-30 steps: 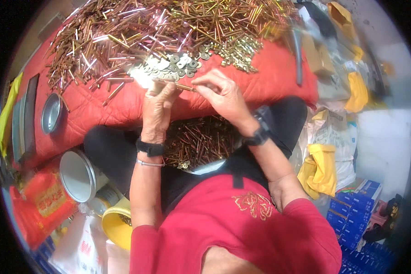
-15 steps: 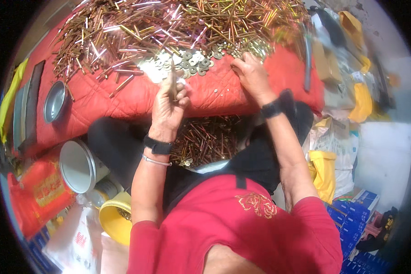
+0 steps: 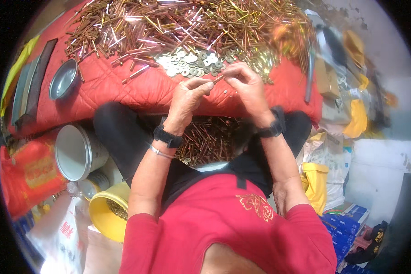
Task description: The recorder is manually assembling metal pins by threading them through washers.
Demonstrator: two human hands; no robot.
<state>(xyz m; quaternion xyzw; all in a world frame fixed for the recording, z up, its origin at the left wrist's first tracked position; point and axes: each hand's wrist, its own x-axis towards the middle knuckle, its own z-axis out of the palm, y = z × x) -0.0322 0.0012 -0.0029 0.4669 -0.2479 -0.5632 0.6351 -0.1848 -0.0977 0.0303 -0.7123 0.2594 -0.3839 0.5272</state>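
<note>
Above the front edge of the red quilted cloth, my two hands meet. My left hand is closed on a thin brass-coloured threaded rod, which points up and to the right. Fingers of my right hand are pinched at the rod's far end; anything small between them is hidden. Just beyond lie flat round washers in a spread heap. Small yellowish metal pieces sit to their right, too blurred to name. A large pile of coppery rods covers the back of the cloth.
A metal bowl stands on the cloth at left. Between my legs are more rods. A white bucket, a yellow bucket and a red bag are at lower left. Yellow bags and blue boxes stand at right.
My right hand has come left from the small metal pieces to the rod's end. My left hand has moved right, and the rod has tipped from upright to slanting right.
</note>
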